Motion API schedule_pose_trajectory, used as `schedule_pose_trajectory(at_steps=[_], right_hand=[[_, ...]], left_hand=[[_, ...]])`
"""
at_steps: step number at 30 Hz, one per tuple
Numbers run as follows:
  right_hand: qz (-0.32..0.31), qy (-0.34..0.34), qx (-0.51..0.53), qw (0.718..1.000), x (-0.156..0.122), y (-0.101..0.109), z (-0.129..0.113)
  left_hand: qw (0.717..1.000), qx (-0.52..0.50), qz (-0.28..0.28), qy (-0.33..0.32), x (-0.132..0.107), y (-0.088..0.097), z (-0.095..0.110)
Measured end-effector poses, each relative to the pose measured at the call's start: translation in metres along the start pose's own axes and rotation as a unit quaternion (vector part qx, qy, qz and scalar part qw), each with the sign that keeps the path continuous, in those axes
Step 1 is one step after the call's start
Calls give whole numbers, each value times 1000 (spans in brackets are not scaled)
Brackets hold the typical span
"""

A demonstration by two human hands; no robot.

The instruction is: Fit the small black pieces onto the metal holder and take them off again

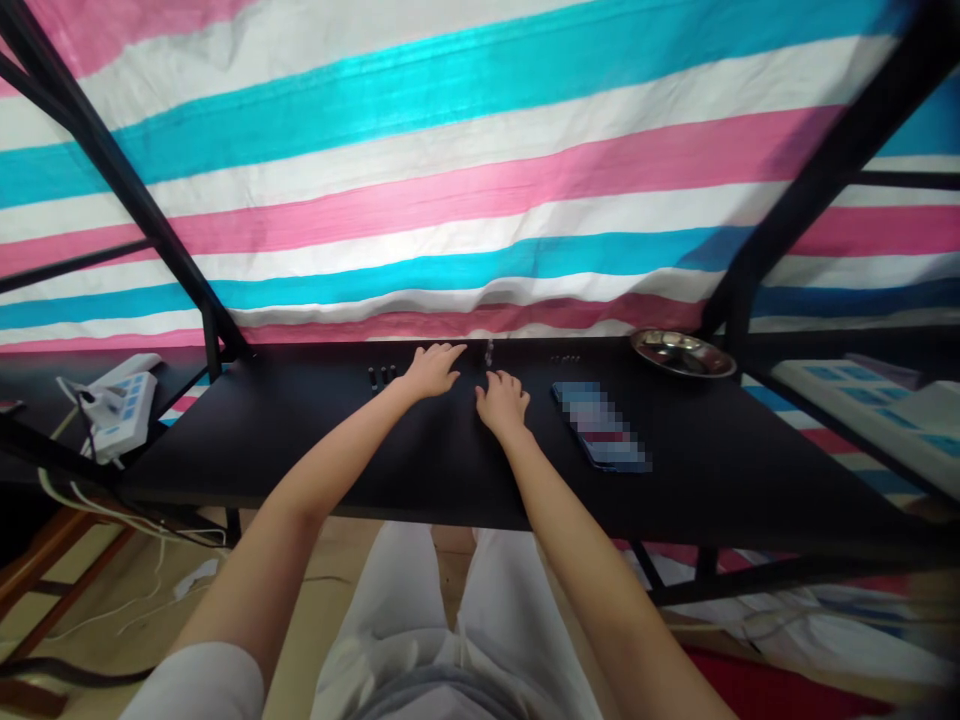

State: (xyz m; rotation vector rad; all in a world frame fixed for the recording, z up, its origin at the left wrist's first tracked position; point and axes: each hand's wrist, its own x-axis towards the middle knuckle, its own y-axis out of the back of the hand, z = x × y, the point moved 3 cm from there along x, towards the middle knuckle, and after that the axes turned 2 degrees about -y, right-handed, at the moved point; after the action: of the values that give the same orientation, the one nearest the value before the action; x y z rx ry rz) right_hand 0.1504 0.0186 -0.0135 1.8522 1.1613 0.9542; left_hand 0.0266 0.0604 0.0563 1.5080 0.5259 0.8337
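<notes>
Head view: a narrow, shiny silvery cluster of small pieces (489,353) lies on the flat black tabletop (431,460), its long axis pointing away from the person. Just on the cluster's near side is the right hand (505,402), the nearer one, loosely curled; whether it holds anything, I cannot tell. Left of the cluster, the left hand (433,371) is spread wide, apparently empty.

The sheet (480,175) has broad stripes of turquoise, pink and white. The table (420,460) and frame (127,190) are black, the dish (684,355) shiny silver, the left power strip (127,420) white with light-blue panels, the trousers (397,590) whitish, the small pegs (384,376) dark.
</notes>
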Motion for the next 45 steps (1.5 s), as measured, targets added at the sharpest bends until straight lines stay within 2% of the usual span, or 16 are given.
schedule_pose_trajectory(at_steps=[5, 10, 21, 27, 31, 36, 41, 45], right_hand=[[-35, -24, -27, 999, 1, -3, 2], [-56, -33, -38, 997, 1, -2, 1], [-80, -29, -42, 995, 0, 1, -2], [-81, -31, -44, 995, 2, -4, 1], [-78, -30, -51, 995, 6, -10, 4], [-86, -21, -69, 994, 15, -20, 5], [-100, -20, -73, 992, 28, -27, 4], [-111, -9, -75, 991, 37, -29, 4]], left_hand=[[998, -9, 23, 60, 16, -32, 14], [996, -17, 32, 80, 33, -48, 17], [998, 12, 5, 67, 50, -64, 16], [997, 24, 56, 42, 54, -57, 19], [994, -10, 99, 52, 44, -47, 18], [979, -90, 167, 76, 9, -36, 11], [953, -176, 227, 96, -27, -37, -1], [921, -255, 274, 105, -39, -41, -6]])
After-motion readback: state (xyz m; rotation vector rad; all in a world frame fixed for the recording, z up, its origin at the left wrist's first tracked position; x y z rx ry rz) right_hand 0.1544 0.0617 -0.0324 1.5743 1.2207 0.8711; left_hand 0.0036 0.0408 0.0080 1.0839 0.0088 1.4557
